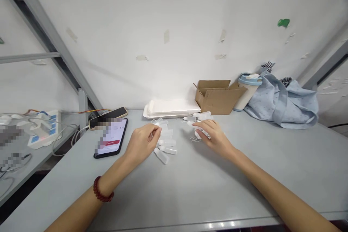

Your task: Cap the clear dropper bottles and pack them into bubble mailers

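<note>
My left hand (143, 142) is closed, with thumb and forefinger pinched together beside a loose row of small translucent plastic squeeze bottles (168, 142). Whatever sits in that pinch is too small or hidden to make out. My right hand (214, 137) hovers at the other group, its thumb and fingers apart and slightly curled. Under its fingertips lies a clump of small white pieces with thin loops (195, 138), partly covered by the hand. Just behind it are more small bottles (202, 116), lying on their sides.
A stack of white flat packets (171, 108) lies against the wall, beside an open cardboard box (217, 98). Further right stand a blue-lidded cup (246, 92) and a light-blue cloth bag (282, 101). Two phones, the nearer one lit (112, 138), and a power strip (46, 130) are on the left.
</note>
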Demonstrator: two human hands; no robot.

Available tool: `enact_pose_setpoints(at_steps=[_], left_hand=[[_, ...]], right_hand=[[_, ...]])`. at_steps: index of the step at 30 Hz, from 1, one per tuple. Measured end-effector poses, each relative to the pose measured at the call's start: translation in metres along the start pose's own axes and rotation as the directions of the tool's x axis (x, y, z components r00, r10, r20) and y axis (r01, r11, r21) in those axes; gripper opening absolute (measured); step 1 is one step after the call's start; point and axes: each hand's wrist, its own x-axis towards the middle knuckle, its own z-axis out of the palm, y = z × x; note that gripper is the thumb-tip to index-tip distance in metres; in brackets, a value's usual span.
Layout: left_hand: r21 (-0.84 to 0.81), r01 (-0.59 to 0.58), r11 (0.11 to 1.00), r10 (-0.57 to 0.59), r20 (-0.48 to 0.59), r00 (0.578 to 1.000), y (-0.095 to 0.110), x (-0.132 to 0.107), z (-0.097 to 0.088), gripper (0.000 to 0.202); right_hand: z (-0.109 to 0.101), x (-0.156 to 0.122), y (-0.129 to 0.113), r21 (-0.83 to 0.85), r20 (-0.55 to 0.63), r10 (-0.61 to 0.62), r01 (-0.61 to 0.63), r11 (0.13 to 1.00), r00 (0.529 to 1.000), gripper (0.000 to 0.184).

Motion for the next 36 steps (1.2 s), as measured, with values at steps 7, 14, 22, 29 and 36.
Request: enact_pose_setpoints(at_steps=[7,14,22,29,36], left_hand=[[-0.057,0.018,0.998,-0.010,0.147,0.989,0.007,-0.005,0.003,0.024],[-0.151,0.016,0.988,0.022,0.248,0.969,0.013,-0.009,0.005,0.033],[-0.146,-0.133,0.980,0.168,0.259,0.951,0.019,-0.013,0.007,0.024],[-0.152,-0.196,0.969,0.228,0.233,0.945,0.022,-0.015,0.005,0.020],[-0.165,-0.232,0.959,0.264,0.211,0.941,0.024,-0.015,0.007,0.025]], right_hand=[[-0.015,-0.004,-0.033,0.361,-0.061,0.271,-0.232,0.903,0.961,0.019],[-0.023,-0.001,-0.038,0.685,0.141,0.406,-0.385,0.619,0.903,0.019],[-0.023,-0.001,-0.037,0.766,0.224,0.373,-0.399,0.503,0.901,0.017],[-0.023,-0.001,-0.037,0.764,0.215,0.378,-0.396,0.510,0.901,0.018],[-0.024,0.001,-0.040,0.778,0.278,0.357,-0.426,0.461,0.892,0.017]])
